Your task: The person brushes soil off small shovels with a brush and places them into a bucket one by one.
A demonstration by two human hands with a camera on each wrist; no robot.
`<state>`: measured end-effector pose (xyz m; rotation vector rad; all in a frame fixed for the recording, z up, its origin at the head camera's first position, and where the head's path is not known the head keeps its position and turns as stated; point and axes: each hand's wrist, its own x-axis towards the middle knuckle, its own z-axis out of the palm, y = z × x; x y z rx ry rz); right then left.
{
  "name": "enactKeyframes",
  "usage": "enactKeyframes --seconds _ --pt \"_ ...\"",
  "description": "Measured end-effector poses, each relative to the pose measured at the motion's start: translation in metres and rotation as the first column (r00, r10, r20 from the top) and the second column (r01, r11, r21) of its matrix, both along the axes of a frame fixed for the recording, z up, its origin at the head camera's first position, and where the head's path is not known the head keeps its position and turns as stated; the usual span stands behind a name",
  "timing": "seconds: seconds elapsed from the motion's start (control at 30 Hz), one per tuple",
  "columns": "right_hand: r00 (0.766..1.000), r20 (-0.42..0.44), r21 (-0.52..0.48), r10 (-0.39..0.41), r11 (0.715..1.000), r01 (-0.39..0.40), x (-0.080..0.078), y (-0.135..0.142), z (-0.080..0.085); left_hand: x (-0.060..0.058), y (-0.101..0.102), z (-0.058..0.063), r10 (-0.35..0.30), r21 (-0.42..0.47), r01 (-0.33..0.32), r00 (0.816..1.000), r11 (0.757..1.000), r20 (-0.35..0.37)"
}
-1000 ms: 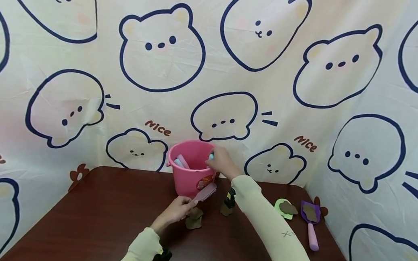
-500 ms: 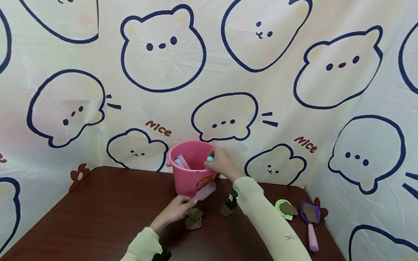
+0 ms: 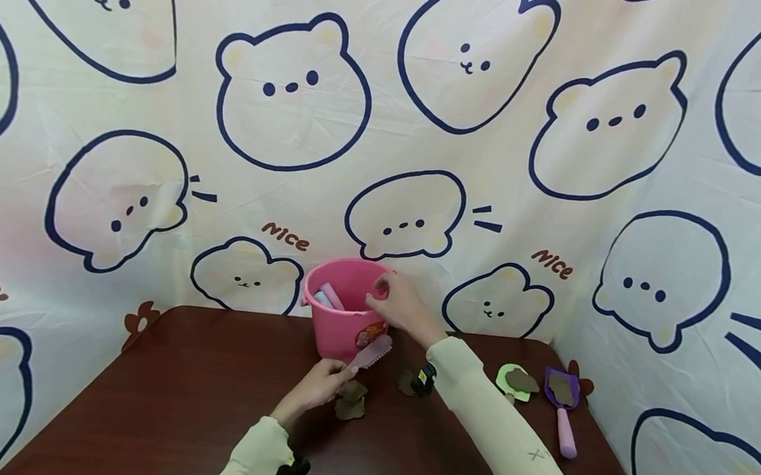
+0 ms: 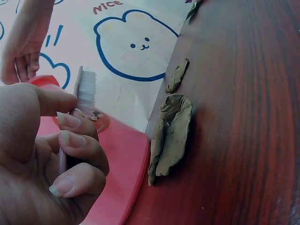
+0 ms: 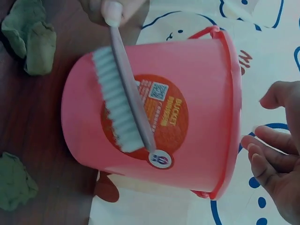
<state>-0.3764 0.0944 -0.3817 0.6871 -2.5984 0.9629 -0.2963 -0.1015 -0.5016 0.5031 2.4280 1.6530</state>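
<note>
My left hand grips the handle of a small pale-purple brush with white bristles, seen close in the left wrist view. The brush's head is in front of a pink bucket, which bears a round red label in the right wrist view. At the bucket's right rim is my right hand; its thumb stands apart from its loosely bent fingers and nothing shows between them. Pale purple and light-blue stick-like ends poke up inside the bucket, their lower parts hidden.
A crumpled brown-green, clay-like lump lies by my left hand, another below my right forearm. Farther right are a light-green piece and a purple shovel, each bearing a brown lump. A printed cloth hangs behind the table.
The light-blue thing that my right hand pinched at the bucket's rim is no longer in its fingers, and those fingers have spread. My left hand still holds the brush in the same place.
</note>
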Motion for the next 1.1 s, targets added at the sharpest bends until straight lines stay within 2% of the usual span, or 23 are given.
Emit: enactKeyframes --seconds 0.17,0.37,0.5,0.6,0.87,1.1 --pt "0.996 -0.073 -0.062 0.052 0.996 -0.057 0.008 0.006 -0.011 -0.001 0.001 -0.003 0.007 0.001 -0.007 1.0 1.0 -0.004" --pt "0.994 -0.085 -0.122 0.074 0.989 -0.084 0.025 0.016 -0.029 -0.002 0.001 -0.004 0.01 0.004 -0.01 1.0 1.0 -0.003" --pt "0.987 -0.118 -0.176 0.111 0.976 -0.131 0.036 0.023 -0.038 -0.001 0.0 -0.003 0.008 0.009 -0.008 1.0 1.0 0.006" --pt "0.985 -0.127 -0.175 0.12 0.974 -0.142 0.043 0.03 -0.044 -0.001 0.0 -0.003 0.006 0.01 -0.006 1.0 1.0 0.01" --pt "0.999 -0.042 -0.122 -0.009 0.992 0.004 0.066 0.056 -0.063 0.0 0.001 -0.002 0.003 0.0 -0.003 1.0 1.0 0.002" --pt "0.984 -0.009 -0.045 -0.179 0.983 0.179 0.073 0.089 -0.083 0.0 0.0 -0.004 0.001 0.003 -0.001 1.0 1.0 -0.005"
